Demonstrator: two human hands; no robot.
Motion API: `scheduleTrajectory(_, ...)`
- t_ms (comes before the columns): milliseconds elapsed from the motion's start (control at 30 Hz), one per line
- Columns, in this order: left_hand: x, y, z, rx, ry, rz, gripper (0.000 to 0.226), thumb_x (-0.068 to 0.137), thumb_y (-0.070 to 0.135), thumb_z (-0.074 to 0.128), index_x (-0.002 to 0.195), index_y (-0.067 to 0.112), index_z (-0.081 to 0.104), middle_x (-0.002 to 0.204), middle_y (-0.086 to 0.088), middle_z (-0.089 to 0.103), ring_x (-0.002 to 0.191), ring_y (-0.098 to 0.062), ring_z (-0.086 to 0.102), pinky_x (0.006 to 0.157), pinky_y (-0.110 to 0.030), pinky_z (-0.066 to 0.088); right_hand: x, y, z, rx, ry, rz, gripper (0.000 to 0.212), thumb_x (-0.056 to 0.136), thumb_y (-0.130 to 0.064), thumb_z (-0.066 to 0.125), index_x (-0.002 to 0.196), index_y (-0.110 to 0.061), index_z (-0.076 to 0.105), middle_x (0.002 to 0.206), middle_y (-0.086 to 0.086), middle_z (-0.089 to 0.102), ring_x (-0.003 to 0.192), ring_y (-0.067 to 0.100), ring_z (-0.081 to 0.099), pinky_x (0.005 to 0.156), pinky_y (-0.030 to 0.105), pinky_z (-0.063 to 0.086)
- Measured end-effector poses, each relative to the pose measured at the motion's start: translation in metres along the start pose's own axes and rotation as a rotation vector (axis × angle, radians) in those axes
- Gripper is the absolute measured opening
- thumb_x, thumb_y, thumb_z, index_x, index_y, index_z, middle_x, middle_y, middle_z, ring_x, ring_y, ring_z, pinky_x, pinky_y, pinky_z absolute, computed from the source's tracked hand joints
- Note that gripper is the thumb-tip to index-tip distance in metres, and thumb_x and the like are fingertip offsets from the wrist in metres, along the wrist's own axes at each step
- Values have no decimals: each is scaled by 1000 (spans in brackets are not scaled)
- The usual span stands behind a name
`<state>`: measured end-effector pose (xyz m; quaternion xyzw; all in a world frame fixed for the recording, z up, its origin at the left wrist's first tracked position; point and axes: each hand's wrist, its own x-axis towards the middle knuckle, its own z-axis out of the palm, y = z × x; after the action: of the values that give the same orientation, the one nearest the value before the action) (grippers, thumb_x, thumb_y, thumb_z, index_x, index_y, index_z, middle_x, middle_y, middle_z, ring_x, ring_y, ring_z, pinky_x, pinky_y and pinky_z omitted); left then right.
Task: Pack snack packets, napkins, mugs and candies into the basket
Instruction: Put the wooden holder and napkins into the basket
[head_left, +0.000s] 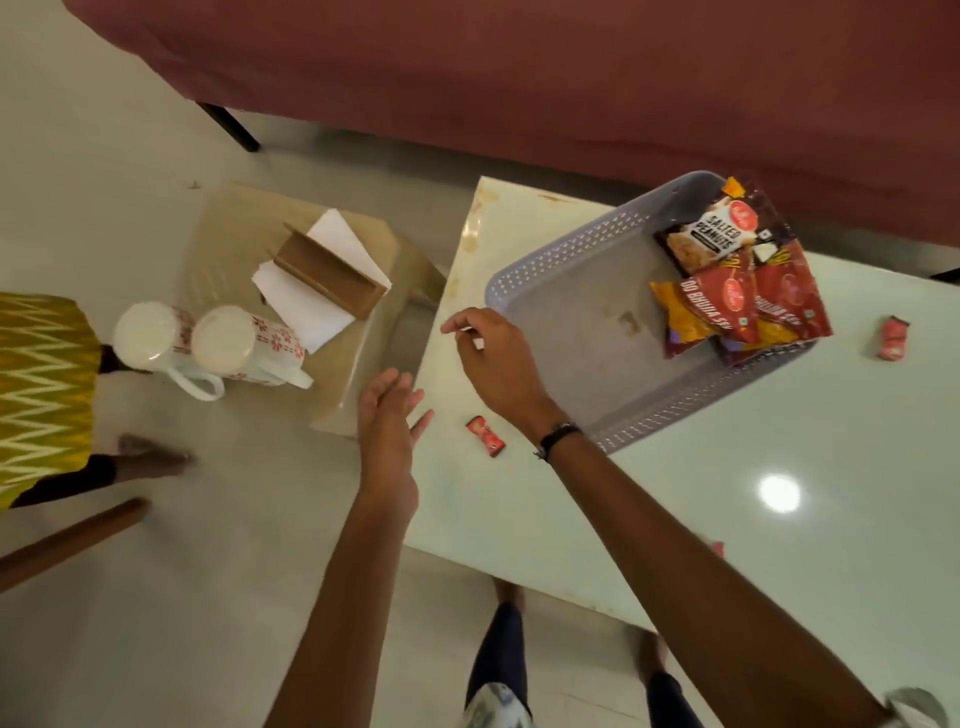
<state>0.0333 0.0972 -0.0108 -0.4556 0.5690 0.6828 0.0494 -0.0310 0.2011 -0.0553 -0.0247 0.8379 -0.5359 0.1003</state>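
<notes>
A grey perforated basket stands on the white table. Several snack packets lie against its far right side. My right hand hovers over the basket's near left corner, fingers loosely curled, holding nothing. My left hand is open, fingers spread, over the table's left edge. A red candy lies on the table between my hands, another candy to the right of the basket. Two white flowered mugs lie on their sides on a low stool, beside white napkins in a brown holder.
The beige stool stands left of the table on the pale floor. A maroon sofa runs along the back. Another person in yellow cloth stands at the left, foot near the stool. A wooden leg crosses the lower left.
</notes>
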Motion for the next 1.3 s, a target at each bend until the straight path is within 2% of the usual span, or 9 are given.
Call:
scheduleTrajectory(133, 56, 37, -1, 40, 33, 52, 42, 94, 10, 48, 134, 19, 39, 139, -5, 43, 123, -19, 47, 105, -40, 43, 45, -21, 51, -92, -91, -86, 32, 86, 3, 46, 110, -9, 64, 126, 11, 58, 118, 27, 53, 100, 35, 45)
scheduleTrajectory(267, 94, 52, -3, 76, 21, 79, 46, 95, 11, 48, 134, 33, 36, 107, 16, 45, 99, -2, 52, 97, -30, 44, 84, -28, 89, -347, -204, -155, 41, 89, -3, 52, 128, -17, 57, 149, 8, 38, 136, 28, 36, 104, 38, 42)
scheduleTrajectory(433, 121, 57, -13, 84, 32, 49, 43, 93, 12, 47, 127, 37, 42, 115, 13, 48, 120, -17, 50, 105, -38, 42, 107, -28, 109, -528, -315, -152, 41, 88, -3, 54, 128, -9, 55, 151, 7, 34, 130, 27, 43, 96, 38, 50)
scheduleTrajectory(700, 111, 64, -11, 132, 5, 174, 53, 96, 32, 47, 145, 26, 26, 150, 0, 34, 135, -18, 37, 111, -42, 37, 84, -39, 103, -373, -142, -163, 48, 87, 4, 58, 134, -2, 48, 142, 14, 47, 124, 29, 52, 103, 31, 43)
scheduleTrajectory(867, 68, 61, 24, 271, -67, 353, 58, 97, 32, 45, 148, 27, 18, 127, 22, 35, 112, 8, 45, 89, -8, 42, 40, -39, 54, -197, 69, -91, 39, 96, -7, 49, 134, -9, 49, 140, 8, 51, 119, 23, 55, 100, 25, 44)
scheduleTrajectory(1000, 34, 40, 64, 366, -168, 438, 60, 94, 15, 48, 148, 21, 23, 128, 14, 48, 119, -13, 55, 98, -29, 46, 2, -18, -3, -206, 222, -67, 35, 93, -2, 50, 127, -5, 56, 133, 12, 57, 121, 16, 52, 102, 11, 35)
scheduleTrajectory(1100, 6, 19, 91, 505, -250, 404, 64, 93, 13, 46, 149, 25, 17, 126, 5, 59, 99, -17, 64, 84, -24, 50, -28, 2, -43, -261, 283, -48, 37, 88, 8, 52, 124, 2, 57, 129, 18, 58, 119, 15, 50, 103, 2, 30)
scheduleTrajectory(1200, -13, -4, 113, 581, -362, 377, 65, 94, 12, 45, 150, 22, 13, 123, -11, 63, 88, -14, 61, 65, -1, 42, -53, 27, -72, -351, 317, 14, 37, 87, 9, 57, 123, 0, 59, 130, 17, 58, 119, 20, 56, 103, 14, 37)
scheduleTrajectory(1300, -17, -22, 138, 608, -468, 324, 67, 93, 13, 46, 150, 19, 12, 133, -12, 57, 111, -22, 60, 87, -15, 45, -65, 57, -89, -415, 374, 62, 34, 86, 12, 57, 117, 0, 63, 125, 17, 62, 111, 19, 61, 100, 20, 44)
